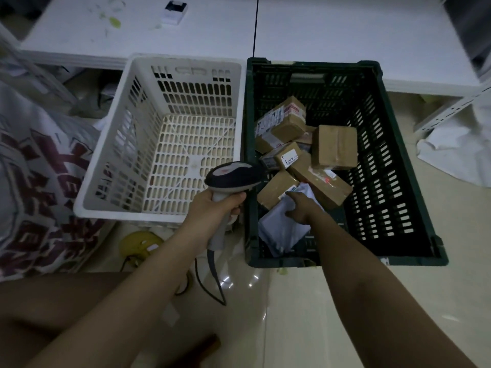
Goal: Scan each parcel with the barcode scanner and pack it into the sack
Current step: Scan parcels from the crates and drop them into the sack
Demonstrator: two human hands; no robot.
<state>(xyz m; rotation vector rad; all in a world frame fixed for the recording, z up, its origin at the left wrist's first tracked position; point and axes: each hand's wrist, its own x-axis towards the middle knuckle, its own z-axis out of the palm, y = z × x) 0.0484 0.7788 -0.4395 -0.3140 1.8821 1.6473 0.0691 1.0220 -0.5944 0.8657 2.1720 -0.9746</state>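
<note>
A: What does your left hand (216, 208) have?

B: Your fingers are curled round the grip of the scanner (233, 176). Its head points right, over the rim of the dark crate (249, 160), and its cable (212, 277) trails down to the floor (318, 314).

A: And your right hand (301, 208)?

B: It is down in the dark crate, on the white mailer (281, 232) at the near left corner. The fingers bend over the mailer's top edge; I cannot tell whether they truly grip it or only rest there.

A: Where are the other parcels?

B: All in the same crate, heaped at its left side. Brown boxes: a labelled one (281, 123) at the back, a plain one (334, 147) to its right, a small one with a white sticker (284, 156) in the middle, a long one (321, 184) with a red spot of light on it, and one more (273, 188) just beside your right hand.

A: And the sack?

B: The sack (39, 176), white with dark red print, slumps at your far left, just beside the white basket (111, 144). The basket stands against the dark crate's left wall. A white table (345, 35) runs behind both, with a small white device (174, 12) on it.
</note>
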